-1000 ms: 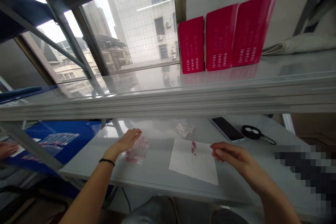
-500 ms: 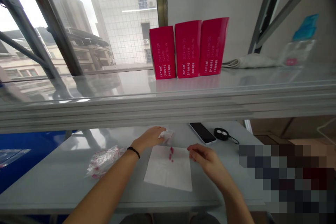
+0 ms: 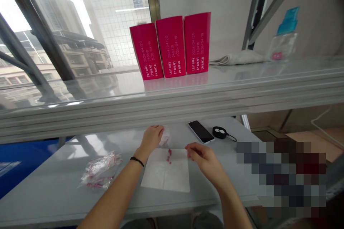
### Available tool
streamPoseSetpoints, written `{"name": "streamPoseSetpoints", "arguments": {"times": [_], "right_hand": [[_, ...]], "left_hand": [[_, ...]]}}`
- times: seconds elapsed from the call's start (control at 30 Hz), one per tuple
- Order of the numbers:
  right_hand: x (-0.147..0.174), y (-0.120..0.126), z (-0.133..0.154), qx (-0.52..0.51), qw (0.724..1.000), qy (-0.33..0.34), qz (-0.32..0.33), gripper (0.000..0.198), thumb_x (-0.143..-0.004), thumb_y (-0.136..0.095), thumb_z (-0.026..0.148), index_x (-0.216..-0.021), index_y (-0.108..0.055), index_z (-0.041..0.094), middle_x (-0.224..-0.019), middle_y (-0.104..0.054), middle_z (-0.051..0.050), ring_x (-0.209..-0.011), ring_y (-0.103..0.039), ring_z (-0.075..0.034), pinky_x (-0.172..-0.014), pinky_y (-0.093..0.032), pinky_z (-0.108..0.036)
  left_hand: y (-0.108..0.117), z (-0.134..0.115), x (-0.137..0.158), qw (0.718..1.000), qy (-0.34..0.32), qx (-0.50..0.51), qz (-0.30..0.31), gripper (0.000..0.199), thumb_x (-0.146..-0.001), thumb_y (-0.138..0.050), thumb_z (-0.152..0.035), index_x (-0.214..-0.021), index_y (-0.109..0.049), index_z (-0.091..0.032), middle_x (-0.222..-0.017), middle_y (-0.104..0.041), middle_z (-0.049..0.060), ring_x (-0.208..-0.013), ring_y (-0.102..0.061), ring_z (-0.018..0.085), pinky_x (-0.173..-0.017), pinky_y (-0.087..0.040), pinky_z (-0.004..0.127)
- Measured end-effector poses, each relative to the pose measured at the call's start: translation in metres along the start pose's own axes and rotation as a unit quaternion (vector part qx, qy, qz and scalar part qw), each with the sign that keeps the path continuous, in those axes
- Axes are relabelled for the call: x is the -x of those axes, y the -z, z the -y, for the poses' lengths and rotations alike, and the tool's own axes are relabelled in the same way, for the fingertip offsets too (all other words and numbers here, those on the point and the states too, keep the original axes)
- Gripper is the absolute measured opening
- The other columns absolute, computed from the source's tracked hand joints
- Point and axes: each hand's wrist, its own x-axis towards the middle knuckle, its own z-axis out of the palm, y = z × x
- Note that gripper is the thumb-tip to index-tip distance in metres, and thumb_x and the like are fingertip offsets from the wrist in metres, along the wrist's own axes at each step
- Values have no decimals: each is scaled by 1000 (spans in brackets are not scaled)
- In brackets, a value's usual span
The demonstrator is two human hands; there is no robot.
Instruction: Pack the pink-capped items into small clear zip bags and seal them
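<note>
A white sheet of paper (image 3: 166, 177) lies flat in front of me, with several small dark-pink pieces (image 3: 169, 156) in a rough line near its far edge. Beyond that edge is my left hand (image 3: 152, 137), wearing a black band at the wrist. Its fingers are closed at a small clear plastic bag (image 3: 165, 139), partly hidden behind them. My right hand (image 3: 202, 155) hovers by the sheet's far right corner, thumb and fingertips pinched together; whatever they hold is too small to name. Left of my left forearm lies a crumpled clear bag with pink bits (image 3: 99, 171).
A phone (image 3: 201, 131) and a black round case with a strap (image 3: 219, 132) lie at the back right. A shelf edge (image 3: 161, 111) crosses above the table, bearing red boxes (image 3: 170, 48), a folded cloth (image 3: 242, 58) and a blue-topped bottle (image 3: 283, 44).
The view has shifted, moving most things leftward. My left hand has turned, its fingers now rising more upright beside the small bag. The right hand keeps its pinch near the paper's corner.
</note>
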Motion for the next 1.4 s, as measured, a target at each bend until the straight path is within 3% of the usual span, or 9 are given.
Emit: {"name": "streamPoseSetpoints", "arguments": {"times": [0.1, 0.2, 0.33, 0.53, 0.73, 0.9, 1.03, 1.2, 1.4], "right_hand": [[2, -2, 1, 7, 1000, 18, -20, 22, -95, -54, 33, -95, -70, 19, -78, -65, -2, -75, -59, -19, -69, -45, -29], [8, -11, 11, 24, 995, 98, -17, 22, -97, -55, 32, -112, -68, 22, -102, -68, -6, -83, -62, -18, -79, -49, -30], [11, -35, 24, 80, 976, 202, 16, 28, -100, -53, 25, -126, -62, 27, -125, -61, -9, -89, -62, -16, -87, -51, -31], [7, -66, 15, 200, 950, 238, 13, 28, -100, -50, 19, -123, -64, 25, -122, -65, -10, -111, -63, -23, -96, -53, -36], [9, -67, 15, 263, 929, 258, -35, 35, -99, -50, 18, -132, -57, 28, -130, -62, -12, -121, -60, -26, -101, -53, -42], [10, -69, 11, 297, 916, 269, 11, 39, -99, -49, 16, -136, -54, 27, -141, -54, -12, -128, -55, -25, -106, -50, -42], [8, -73, 7, 293, 920, 259, 29, 40, -100, -48, 16, -139, -51, 26, -136, -57, -12, -128, -54, -24, -107, -49, -43], [7, -72, 5, 297, 917, 266, 1, 43, -100, -48, 17, -141, -49, 28, -139, -55, -13, -128, -54, -26, -105, -50, -45], [7, -70, 3, 292, 913, 287, 0, 32, -98, -49, 15, -124, -63, 27, -132, -60, -13, -117, -61, -25, -95, -56, -42]], "left_hand": [[22, -10, 24, 995, 29, 23, -94, 21, -100, -50, -23, -101, -70, -18, -102, -74, 10, -100, -65, 24, -90, -51, 39], [36, -27, 62, 986, 32, 51, -157, 18, -99, -53, -24, -93, -68, -19, -97, -73, 8, -100, -63, 23, -90, -51, 39], [35, -44, 99, 969, -38, 137, -204, 13, -96, -57, -14, -97, -69, -20, -96, -73, 5, -100, -61, 24, -91, -50, 41], [30, -42, 110, 967, -24, 143, -210, 14, -95, -59, -12, -100, -69, -20, -98, -73, 6, -101, -59, 24, -90, -51, 43], [30, -38, 111, 968, -21, 138, -207, 17, -96, -56, -14, -102, -70, -22, -100, -72, 7, -101, -59, 26, -87, -51, 46], [31, -31, 110, 968, -16, 148, -203, 15, -95, -57, -13, -99, -70, -21, -98, -72, 6, -101, -58, 26, -86, -51, 45], [32, -30, 110, 971, -13, 136, -195, 13, -95, -58, -14, -98, -69, -20, -98, -72, 6, -99, -58, 26, -87, -50, 45], [31, -32, 111, 977, -25, 118, -178, 13, -95, -58, -14, -100, -68, -20, -99, -72, 6, -101, -57, 26, -87, -49, 45], [29, -34, 111, 977, -26, 122, -173, 15, -95, -56, -13, -100, -69, -20, -99, -72, 6, -101, -57, 26, -88, -50, 45]]}}
